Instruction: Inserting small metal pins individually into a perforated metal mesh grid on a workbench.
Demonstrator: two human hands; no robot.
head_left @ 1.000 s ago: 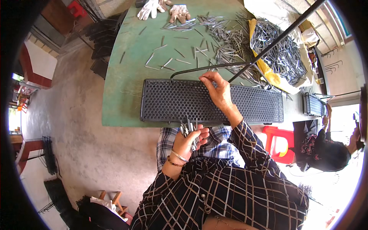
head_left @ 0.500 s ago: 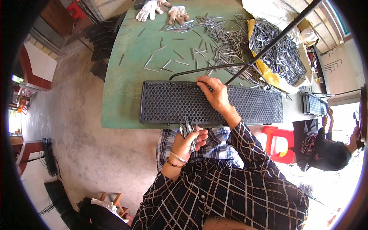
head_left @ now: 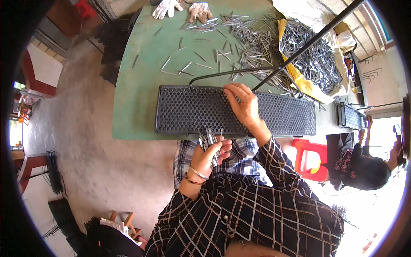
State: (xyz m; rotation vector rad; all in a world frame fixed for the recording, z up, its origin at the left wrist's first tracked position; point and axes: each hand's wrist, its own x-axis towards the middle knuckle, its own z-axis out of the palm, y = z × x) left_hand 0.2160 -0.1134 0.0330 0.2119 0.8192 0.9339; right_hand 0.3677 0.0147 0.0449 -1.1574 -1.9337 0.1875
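Observation:
A long black perforated metal rack (head_left: 192,109) lies along the near edge of the green table, with a bent black rod frame (head_left: 239,73) rising from its far side. My left hand (head_left: 205,157), just below the rack's near edge, is closed around a bunch of slim grey metal pins (head_left: 209,140), their ends pointing up toward the rack. My right hand (head_left: 243,105) rests over the middle of the rack. Its fingers are bent and pressed together at the far edge; whatever is between the fingertips is hidden.
Loose metal pins (head_left: 261,47) are strewn over the green table (head_left: 137,98). A yellow-edged sack (head_left: 297,79) full of pins stands at the far right. Work gloves (head_left: 199,12) lie at the back. On the right, a co-worker (head_left: 364,165) handles another rack (head_left: 351,115) near a red stool (head_left: 309,158).
The near edge of the rack and table appears slightly higher in view. My right hand stays at the rack's far edge; my left hand with the pins has shifted only a little.

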